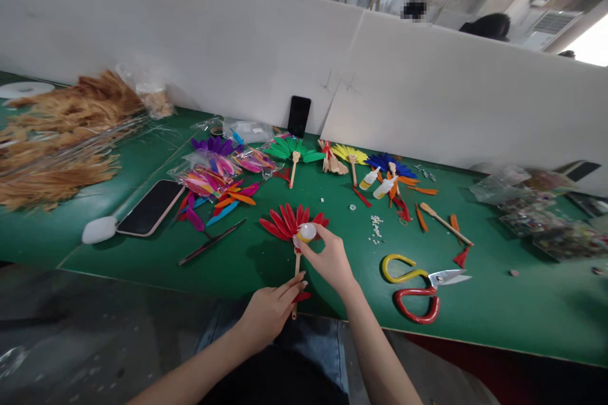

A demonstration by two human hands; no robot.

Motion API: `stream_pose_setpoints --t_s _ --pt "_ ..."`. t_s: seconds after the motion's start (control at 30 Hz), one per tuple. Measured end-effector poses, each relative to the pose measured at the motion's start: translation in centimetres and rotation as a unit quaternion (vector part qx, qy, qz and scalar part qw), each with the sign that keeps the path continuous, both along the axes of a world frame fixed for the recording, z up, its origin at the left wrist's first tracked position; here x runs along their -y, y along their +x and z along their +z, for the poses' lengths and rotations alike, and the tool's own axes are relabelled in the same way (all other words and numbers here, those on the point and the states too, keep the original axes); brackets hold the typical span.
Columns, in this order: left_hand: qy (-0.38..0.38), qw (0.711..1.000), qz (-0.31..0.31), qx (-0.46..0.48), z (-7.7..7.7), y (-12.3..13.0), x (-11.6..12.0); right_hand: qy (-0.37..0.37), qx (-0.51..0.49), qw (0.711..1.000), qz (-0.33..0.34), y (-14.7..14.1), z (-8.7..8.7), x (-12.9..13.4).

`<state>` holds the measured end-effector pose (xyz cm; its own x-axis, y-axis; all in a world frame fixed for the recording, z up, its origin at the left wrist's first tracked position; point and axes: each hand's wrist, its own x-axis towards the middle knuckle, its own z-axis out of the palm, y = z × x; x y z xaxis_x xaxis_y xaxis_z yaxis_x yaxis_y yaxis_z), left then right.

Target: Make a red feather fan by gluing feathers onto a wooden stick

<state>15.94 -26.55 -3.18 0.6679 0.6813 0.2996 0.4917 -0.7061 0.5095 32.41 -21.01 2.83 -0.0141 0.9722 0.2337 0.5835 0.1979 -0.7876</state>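
Note:
A red feather fan (285, 221) with a wooden handle lies near the front edge of the green table. My left hand (269, 309) grips the lower part of its handle, beside a loose red feather (302, 297). Between the fingers of my right hand (331, 261) is a small glue bottle (306, 232), tilted over the base of the red feathers. Its tip is hidden. Farther back lie a green fan (295, 152), a yellow fan (352, 155) and a blue fan (391, 166).
Scissors (422, 285) lie at the right, near small white beads (375, 228) and two glue bottles (369, 179). Left are tweezers (212, 242), a phone (151, 207), bagged feathers (209, 177) and tan fibres (71, 133). A white partition (190, 44) stands behind.

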Motion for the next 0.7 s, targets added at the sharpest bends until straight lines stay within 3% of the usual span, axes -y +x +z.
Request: stream_pose_setpoints --t_s 0.43,0.57,0.7 --pt "0.017 1.0 -0.001 -0.019 0.0 0.0 -0.1 -0.012 0.016 1.0 0.015 -0.3 0.4 0.0" --pt "0.023 0.999 0.004 -0.029 0.0 -0.1 -0.1 0.003 -0.021 1.0 0.022 -0.2 0.8 0.1" --pt "0.011 1.0 0.011 -0.022 -0.2 -0.1 0.0 0.032 -0.086 0.995 -0.028 0.9 1.1 0.1"
